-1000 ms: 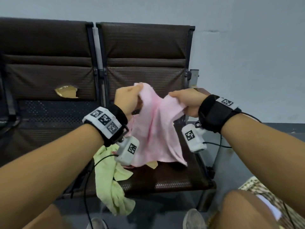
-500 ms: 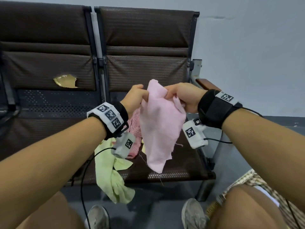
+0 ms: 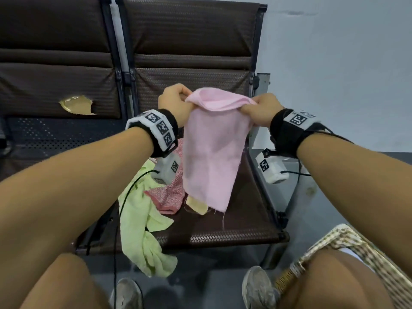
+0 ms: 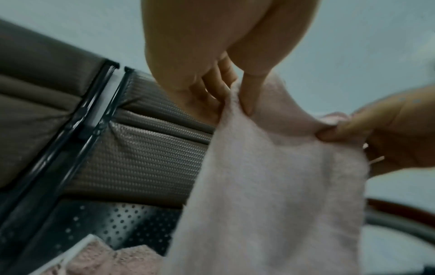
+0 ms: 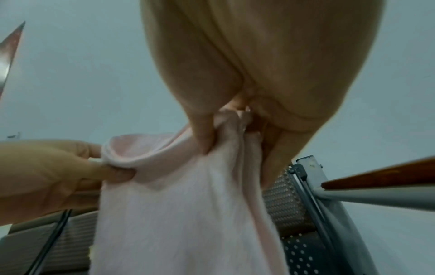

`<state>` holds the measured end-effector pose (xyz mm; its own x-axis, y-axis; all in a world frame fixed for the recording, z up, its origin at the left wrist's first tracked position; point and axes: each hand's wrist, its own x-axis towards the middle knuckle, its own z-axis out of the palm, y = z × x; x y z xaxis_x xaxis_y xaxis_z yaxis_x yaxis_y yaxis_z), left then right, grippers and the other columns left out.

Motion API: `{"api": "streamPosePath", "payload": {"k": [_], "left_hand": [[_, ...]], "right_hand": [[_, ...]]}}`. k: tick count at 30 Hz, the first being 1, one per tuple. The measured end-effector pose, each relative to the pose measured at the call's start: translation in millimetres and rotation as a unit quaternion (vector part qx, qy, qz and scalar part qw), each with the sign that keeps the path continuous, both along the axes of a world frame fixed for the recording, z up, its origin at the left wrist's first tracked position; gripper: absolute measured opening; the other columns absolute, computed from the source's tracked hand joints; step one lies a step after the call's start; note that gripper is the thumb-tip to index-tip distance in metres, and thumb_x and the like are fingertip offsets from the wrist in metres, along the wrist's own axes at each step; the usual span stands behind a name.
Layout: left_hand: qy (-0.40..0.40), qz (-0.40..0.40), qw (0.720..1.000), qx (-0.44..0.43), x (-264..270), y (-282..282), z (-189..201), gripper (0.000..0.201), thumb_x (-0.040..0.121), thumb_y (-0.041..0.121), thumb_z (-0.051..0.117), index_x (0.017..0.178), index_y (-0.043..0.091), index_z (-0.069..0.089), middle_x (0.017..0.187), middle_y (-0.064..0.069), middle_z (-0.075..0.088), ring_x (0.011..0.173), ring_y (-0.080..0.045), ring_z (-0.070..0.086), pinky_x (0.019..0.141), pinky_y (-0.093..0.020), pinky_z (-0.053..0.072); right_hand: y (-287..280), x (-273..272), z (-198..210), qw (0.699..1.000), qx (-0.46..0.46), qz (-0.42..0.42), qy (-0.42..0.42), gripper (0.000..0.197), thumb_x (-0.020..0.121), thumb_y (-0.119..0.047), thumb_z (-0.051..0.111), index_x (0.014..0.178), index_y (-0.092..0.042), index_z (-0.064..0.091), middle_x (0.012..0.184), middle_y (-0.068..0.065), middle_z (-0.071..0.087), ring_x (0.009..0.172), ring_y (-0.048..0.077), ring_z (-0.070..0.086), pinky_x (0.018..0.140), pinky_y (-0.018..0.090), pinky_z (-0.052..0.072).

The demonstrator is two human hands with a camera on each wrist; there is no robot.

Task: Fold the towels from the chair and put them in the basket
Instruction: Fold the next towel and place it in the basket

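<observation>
Since a second ago I've pulled my hands apart, left hand (image 3: 176,103) at 9 o'clock and right hand (image 3: 259,112) at 3 each pinching a top corner of the pink towel (image 3: 211,152), long axis hanging toward 6 over the chair (image 3: 245,217).

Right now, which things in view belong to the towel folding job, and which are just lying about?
Part of the job:
- pale pink towel, pinched at its top edge by the left hand and right hand
- green towel, draped over the seat's front edge
- darker pink towel, on the seat
- yellow cloth, mostly hidden
- chair

Just there:
- neighbouring torn seat
- shoes

No basket in view.
</observation>
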<state>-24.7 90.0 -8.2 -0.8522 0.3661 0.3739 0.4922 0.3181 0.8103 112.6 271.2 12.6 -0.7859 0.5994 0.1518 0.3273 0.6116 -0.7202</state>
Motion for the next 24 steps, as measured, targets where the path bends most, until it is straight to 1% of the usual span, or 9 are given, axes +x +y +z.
{"api": "streamPosePath", "payload": {"k": [2, 4, 8, 10, 16, 18, 20, 22, 24], "left_hand": [[-0.011, 0.009, 0.999, 0.052, -5, 1, 11, 0.012, 0.079, 0.022, 0.073, 0.081, 0.026, 0.061, 0.085, 0.003, 0.072, 0.086, -0.018, 0.069, 0.078, -0.035, 0.059], [-0.009, 0.000, 0.998, 0.067, -10, -1, 13, 0.018, 0.075, 0.021, 0.076, 0.079, 0.027, 0.059, 0.087, 0.000, 0.073, 0.085, -0.019, 0.070, 0.078, -0.037, 0.059], [-0.020, -0.045, 0.999, -0.004, -7, -17, -19, 0.028, 0.072, 0.014, 0.082, 0.095, 0.022, 0.069, 0.093, 0.001, 0.073, 0.089, -0.018, 0.069, 0.079, -0.034, 0.058], [-0.042, -0.100, 0.989, -0.096, 2, -29, -49, 0.024, 0.073, 0.012, 0.082, 0.095, 0.020, 0.074, 0.091, 0.001, 0.073, 0.089, -0.019, 0.067, 0.079, -0.032, 0.055], [-0.121, -0.274, 0.882, -0.364, 41, -65, -121, 0.019, 0.080, 0.020, 0.079, 0.095, 0.009, 0.072, 0.086, -0.004, 0.072, 0.079, -0.022, 0.064, 0.070, -0.031, 0.052], [-0.236, -0.337, 0.832, -0.372, 52, -74, -135, 0.012, 0.085, 0.014, 0.075, 0.096, 0.011, 0.069, 0.086, -0.001, 0.071, 0.081, -0.021, 0.066, 0.067, -0.027, 0.055], [-0.335, -0.350, 0.800, -0.354, 58, -77, -144, 0.016, 0.090, 0.006, 0.068, 0.105, 0.009, 0.066, 0.098, -0.008, 0.072, 0.091, -0.027, 0.069, 0.081, -0.037, 0.059], [-0.358, -0.324, 0.801, -0.353, 56, -74, -149, 0.016, 0.092, 0.006, 0.064, 0.107, 0.010, 0.064, 0.097, -0.009, 0.072, 0.087, -0.027, 0.070, 0.082, -0.039, 0.060], [-0.354, -0.292, 0.823, -0.334, 50, -68, -151, 0.013, 0.093, 0.007, 0.061, 0.105, 0.008, 0.064, 0.083, -0.003, 0.072, 0.069, -0.017, 0.070, 0.062, -0.026, 0.059]], "right_hand": [[-2, -2, 3, 0.997, 0.014, -0.002, 0.082, 0.030, 0.091, -0.029, 0.059, 0.063, -0.018, 0.059, 0.061, -0.001, 0.053, 0.064, 0.022, 0.052, 0.057, 0.029, 0.042], [-3, -3, 5, 0.994, 0.033, 0.012, 0.101, 0.032, 0.093, -0.030, 0.054, 0.064, -0.014, 0.054, 0.063, 0.000, 0.049, 0.064, 0.020, 0.045, 0.059, 0.030, 0.036], [-6, 6, -20, 0.996, 0.049, 0.079, 0.008, 0.026, 0.094, -0.029, 0.051, 0.093, -0.007, 0.063, 0.086, 0.004, 0.061, 0.077, 0.018, 0.056, 0.067, 0.030, 0.044], [-10, 16, -44, 0.989, 0.056, 0.118, -0.067, 0.018, 0.094, -0.022, 0.052, 0.094, -0.010, 0.065, 0.087, 0.006, 0.065, 0.079, 0.018, 0.059, 0.065, 0.026, 0.045], [-20, 48, -118, 0.922, -0.047, 0.216, -0.317, 0.020, 0.094, -0.018, 0.058, 0.098, -0.002, 0.071, 0.087, 0.009, 0.069, 0.077, 0.020, 0.065, 0.070, 0.031, 0.054], [-24, 57, -134, 0.891, -0.163, 0.224, -0.359, 0.014, 0.096, -0.010, 0.058, 0.102, -0.002, 0.067, 0.089, 0.009, 0.070, 0.077, 0.020, 0.069, 0.067, 0.030, 0.057], [-24, 61, -145, 0.871, -0.219, 0.220, -0.380, 0.018, 0.096, -0.009, 0.058, 0.111, -0.001, 0.065, 0.102, 0.012, 0.072, 0.090, 0.024, 0.071, 0.072, 0.033, 0.060], [-24, 61, -151, 0.866, -0.242, 0.211, -0.382, 0.023, 0.095, -0.011, 0.060, 0.115, -0.001, 0.065, 0.105, 0.012, 0.072, 0.093, 0.024, 0.070, 0.075, 0.034, 0.061], [-20, 55, -153, 0.877, -0.249, 0.191, -0.363, 0.021, 0.093, -0.008, 0.061, 0.112, -0.001, 0.066, 0.097, 0.009, 0.071, 0.084, 0.021, 0.069, 0.070, 0.032, 0.061]]}}
